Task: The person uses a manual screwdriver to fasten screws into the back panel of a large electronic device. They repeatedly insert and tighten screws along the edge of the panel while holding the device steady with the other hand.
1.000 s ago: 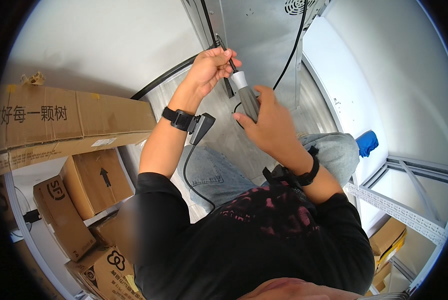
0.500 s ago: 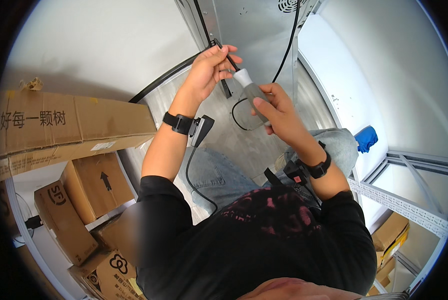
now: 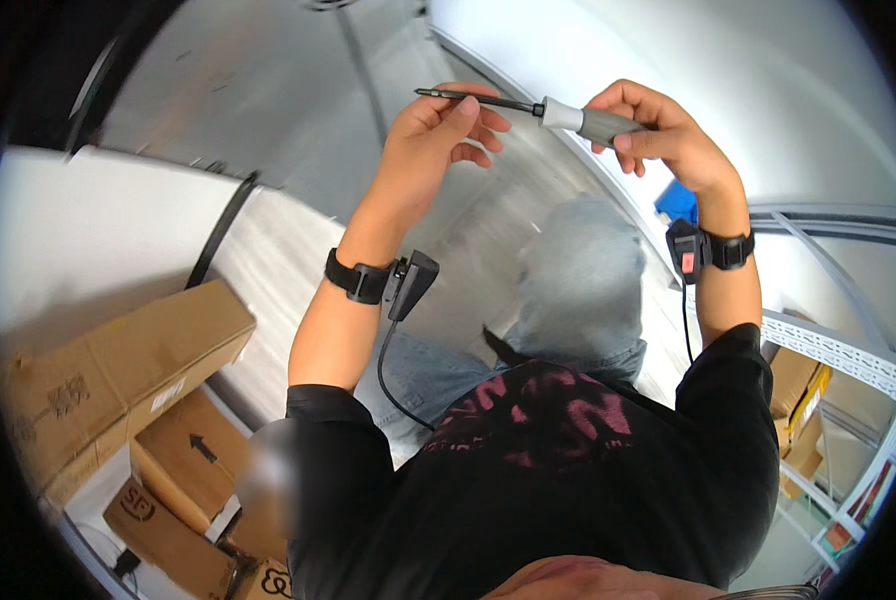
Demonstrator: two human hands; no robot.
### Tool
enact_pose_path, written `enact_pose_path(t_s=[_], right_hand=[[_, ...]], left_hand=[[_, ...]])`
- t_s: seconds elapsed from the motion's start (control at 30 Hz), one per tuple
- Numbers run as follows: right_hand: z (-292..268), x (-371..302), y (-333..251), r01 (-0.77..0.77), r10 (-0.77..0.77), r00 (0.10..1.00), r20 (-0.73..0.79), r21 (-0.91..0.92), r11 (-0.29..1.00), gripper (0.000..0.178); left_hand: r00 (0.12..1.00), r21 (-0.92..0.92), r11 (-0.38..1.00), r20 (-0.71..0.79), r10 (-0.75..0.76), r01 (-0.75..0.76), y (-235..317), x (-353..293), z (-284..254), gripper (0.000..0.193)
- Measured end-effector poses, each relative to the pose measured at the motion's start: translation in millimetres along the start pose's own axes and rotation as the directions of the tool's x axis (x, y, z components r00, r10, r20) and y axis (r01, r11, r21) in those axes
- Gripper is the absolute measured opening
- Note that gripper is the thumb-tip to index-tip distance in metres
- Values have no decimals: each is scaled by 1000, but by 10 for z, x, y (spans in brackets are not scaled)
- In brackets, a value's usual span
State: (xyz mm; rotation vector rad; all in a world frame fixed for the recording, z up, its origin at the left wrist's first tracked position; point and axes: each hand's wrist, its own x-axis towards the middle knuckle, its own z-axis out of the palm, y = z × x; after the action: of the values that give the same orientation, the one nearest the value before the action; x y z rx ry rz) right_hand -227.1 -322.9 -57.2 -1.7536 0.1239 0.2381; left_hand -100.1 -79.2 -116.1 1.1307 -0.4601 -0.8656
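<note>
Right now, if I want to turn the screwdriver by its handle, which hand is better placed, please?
Probably the right hand: it holds the grey handle of the screwdriver. The left hand holds the thin shaft near the tip, so it seems better for steadying.

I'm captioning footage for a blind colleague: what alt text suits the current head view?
A grey-handled screwdriver is held up sideways in two bare hands, the right hand on its handle and the left hand at its dark shaft. Cardboard boxes are stacked at the left; a pale metal rack stands at the right.
</note>
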Motion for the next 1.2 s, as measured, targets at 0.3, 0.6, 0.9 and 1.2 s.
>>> enact_pose_path(t_s=[0.3, 0.6, 0.9, 1.2], right_hand=[[-1070, 237, 1819, -324, 311, 944, -109, -134, 937, 27], [-1354, 82, 3240, -247, 352, 841, -412, 287, 926, 27], [-1346, -87, 3647, -237, 442, 795, -416, 457, 857, 28], [-1427, -43, 3629, -228, 425, 807, -410, 447, 865, 29]], left_hand=[[965, 111, 961, 44, -259, 253, -1712, 1617, 397, 21], [960, 632, 754, -278, 8, 177, -3397, 2141, 619, 18], [904, 736, 661, -373, 210, 150, -3907, 2277, 842, 21], [871, 816, 569, -348, 347, 100, -4038, 2323, 901, 17]])
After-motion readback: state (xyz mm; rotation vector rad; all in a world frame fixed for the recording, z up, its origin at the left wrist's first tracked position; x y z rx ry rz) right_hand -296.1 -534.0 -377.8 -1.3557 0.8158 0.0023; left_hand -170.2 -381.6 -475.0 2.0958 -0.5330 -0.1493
